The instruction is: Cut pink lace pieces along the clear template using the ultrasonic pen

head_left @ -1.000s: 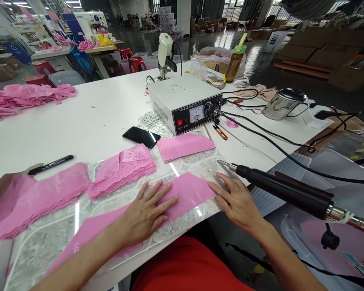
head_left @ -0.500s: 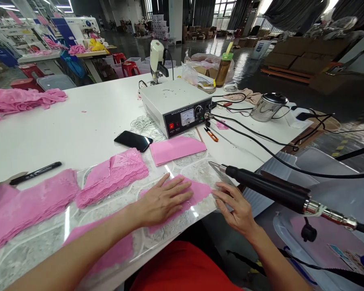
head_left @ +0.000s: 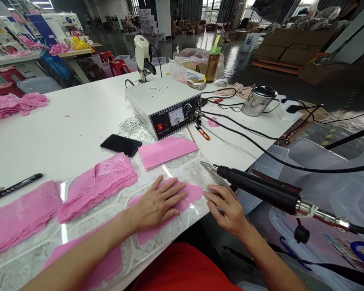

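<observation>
My left hand (head_left: pixel 160 204) lies flat, fingers spread, on a pink fabric piece (head_left: pixel 195 195) at the table's front edge. At that piece's pointed right end is my right hand (head_left: pixel 227 210), fingers loosely bent and apart; its fingertips are at the tip, and I cannot tell whether they touch it. Just above the right hand, a black handheld tool (head_left: pixel 257 188) with a pointed metal tip angles in from the right, held by neither hand. Another pink piece (head_left: pixel 106 262) lies partly under my left forearm.
Lace-edged pink stacks (head_left: pixel 100 184) lie left, with a folded pink stack (head_left: pixel 166 151) ahead. Behind are a phone (head_left: pixel 121 144), a control box with a meter (head_left: pixel 166 107) and orange thread snips (head_left: pixel 202 132). Cables (head_left: pixel 245 139) cross the right side; plastic bins (head_left: pixel 291 234) stand below.
The view has shifted, so the table items sit a little further left. Both hands keep nearly the same places on and beside the pink piece.
</observation>
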The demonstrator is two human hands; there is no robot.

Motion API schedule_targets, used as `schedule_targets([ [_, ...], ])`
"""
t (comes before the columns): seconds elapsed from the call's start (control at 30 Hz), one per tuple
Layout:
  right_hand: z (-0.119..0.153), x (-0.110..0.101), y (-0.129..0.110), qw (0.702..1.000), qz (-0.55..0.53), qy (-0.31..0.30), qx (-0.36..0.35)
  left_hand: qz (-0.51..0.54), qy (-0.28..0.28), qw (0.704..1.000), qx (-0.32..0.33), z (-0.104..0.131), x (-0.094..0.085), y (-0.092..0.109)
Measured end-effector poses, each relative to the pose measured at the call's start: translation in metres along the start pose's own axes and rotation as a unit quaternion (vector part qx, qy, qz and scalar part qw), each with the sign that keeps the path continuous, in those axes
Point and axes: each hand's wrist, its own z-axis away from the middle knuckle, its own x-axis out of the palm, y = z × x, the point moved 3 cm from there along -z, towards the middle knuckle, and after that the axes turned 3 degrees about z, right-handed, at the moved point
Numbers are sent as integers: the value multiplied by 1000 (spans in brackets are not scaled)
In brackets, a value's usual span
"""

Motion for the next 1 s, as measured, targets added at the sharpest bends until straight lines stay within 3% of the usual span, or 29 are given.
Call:
schedule_targets([
  [0.4,-1,0,-1,1000,-8,17,9,-35,-10,999,6,-1,-2,1],
  [0.5,5,-1,4,995,-54,51,73,-35,-15,999,5,-2,-2,0],
  [0.57,11,-4,13,970,-115,105,190,-30,-15,999,7,-2,-2,0],
  [0.63,15,-6,22,914,-201,156,317,-24,-12,1000,10,-2,-2,0],
  [0.7,12,-6,26,855,-284,194,389,-21,-9,1000,13,-2,-2,-1],
  [0.77,1,-4,25,820,-340,225,401,-22,-7,1000,14,-2,-1,-1],
  [0.87,-22,3,20,798,-390,274,368,-29,-1,999,16,-1,-1,-1],
  [1.0,-43,10,20,747,-432,381,332,-37,8,999,24,-1,0,-1],
])
